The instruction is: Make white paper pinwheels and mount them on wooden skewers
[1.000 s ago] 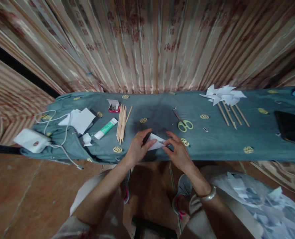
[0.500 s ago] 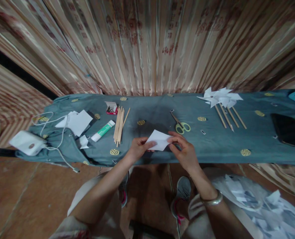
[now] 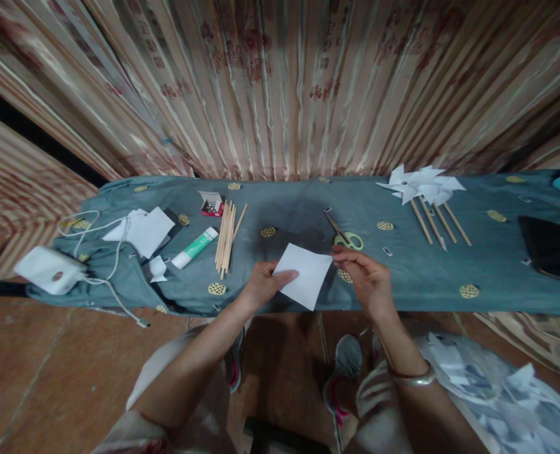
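A white paper square [image 3: 306, 275] hangs unfolded over the near edge of the table. My left hand [image 3: 261, 285] pinches its left corner. My right hand [image 3: 367, 279] pinches its right corner, fingers curled. Yellow-handled scissors [image 3: 346, 236] lie just beyond my right hand. A bundle of wooden sticks [image 3: 227, 236] lies to the left of my left hand, with a green and white glue tube [image 3: 195, 246] beside it.
The long table wears a grey-blue cloth [image 3: 426, 265]. White paper pinwheels on sticks [image 3: 422, 186] lie at the back right, a dark phone [image 3: 549, 247] at far right. Paper sheets [image 3: 145, 230], a white charger with cable [image 3: 48, 270] and a small red box [image 3: 212, 204] sit left. Paper scraps [image 3: 488, 391] cover the floor.
The paper was a folded triangle held low on the cloth. It has been opened into a flat square and lifted, and my right hand has moved to the right.
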`<action>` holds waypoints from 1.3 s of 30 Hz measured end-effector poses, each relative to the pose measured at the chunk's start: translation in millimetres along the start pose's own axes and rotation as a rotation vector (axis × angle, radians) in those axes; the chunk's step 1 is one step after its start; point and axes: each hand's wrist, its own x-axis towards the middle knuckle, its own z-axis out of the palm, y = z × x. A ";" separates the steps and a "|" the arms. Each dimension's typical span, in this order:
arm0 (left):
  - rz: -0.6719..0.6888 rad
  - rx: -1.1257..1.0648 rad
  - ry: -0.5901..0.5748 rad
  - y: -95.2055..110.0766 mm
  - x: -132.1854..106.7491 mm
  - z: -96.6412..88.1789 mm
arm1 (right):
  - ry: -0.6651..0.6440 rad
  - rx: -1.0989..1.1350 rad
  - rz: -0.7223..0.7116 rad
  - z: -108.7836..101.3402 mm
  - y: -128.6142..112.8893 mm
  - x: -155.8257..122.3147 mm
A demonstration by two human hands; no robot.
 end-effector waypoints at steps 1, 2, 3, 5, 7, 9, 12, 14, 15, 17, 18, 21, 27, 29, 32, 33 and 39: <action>0.005 -0.020 0.023 1.3 -0.2 0.5 | 0.045 -0.118 -0.032 -4.9 2.0 5.0; 0.013 -0.037 0.047 2.9 -0.4 1.0 | 0.072 -0.279 -0.075 -9.8 3.9 10.1; 0.022 -0.050 0.069 4.5 -0.5 1.6 | 0.093 -0.452 -0.110 -14.0 5.6 15.1; 0.037 -0.070 0.103 7.7 -0.5 2.7 | 0.089 -0.751 -0.154 -19.1 8.1 23.2; 0.046 -0.094 0.121 10.5 -0.4 3.8 | 0.068 -0.954 -0.188 -18.9 9.7 28.4; 0.046 -0.129 0.126 12.9 -0.5 5.2 | 0.064 -1.067 -0.220 -15.0 10.8 31.3; 0.038 -0.163 0.115 15.9 -1.6 7.3 | 0.083 -1.157 -0.234 -8.7 11.6 34.9; 0.035 -0.170 0.106 17.2 -2.8 8.3 | 0.085 -1.201 -0.227 -6.5 11.2 37.8; 0.036 -0.173 0.104 17.6 -3.3 8.5 | 0.078 -1.218 -0.221 -6.1 10.7 39.3; 0.038 -0.175 0.096 18.1 -4.1 8.0 | 0.065 -1.240 -0.202 -5.8 8.9 41.6; 0.039 -0.172 0.090 18.1 -4.2 7.3 | 0.059 -1.247 -0.192 -6.0 7.8 42.3; 0.047 -0.152 0.087 17.8 -3.9 3.4 | 0.041 -1.261 -0.161 -7.5 4.3 41.6; 0.087 -0.061 0.071 16.3 -2.5 -3.6 | 0.018 -1.115 -0.031 -17.4 2.8 34.6; 0.086 -0.040 0.050 16.0 -2.4 -3.8 | 0.027 -1.042 -0.044 -21.2 3.4 32.4; 0.069 -0.026 0.026 15.7 -2.3 -3.3 | 0.066 -0.847 -0.082 -24.7 2.1 28.9; 0.061 -0.027 0.020 15.4 -2.2 -3.1 | 0.070 -0.709 -0.072 -25.1 0.8 27.4; 0.001 -0.001 -0.028 8.0 -1.3 1.1 | -0.309 0.069 0.136 -17.8 -11.5 11.1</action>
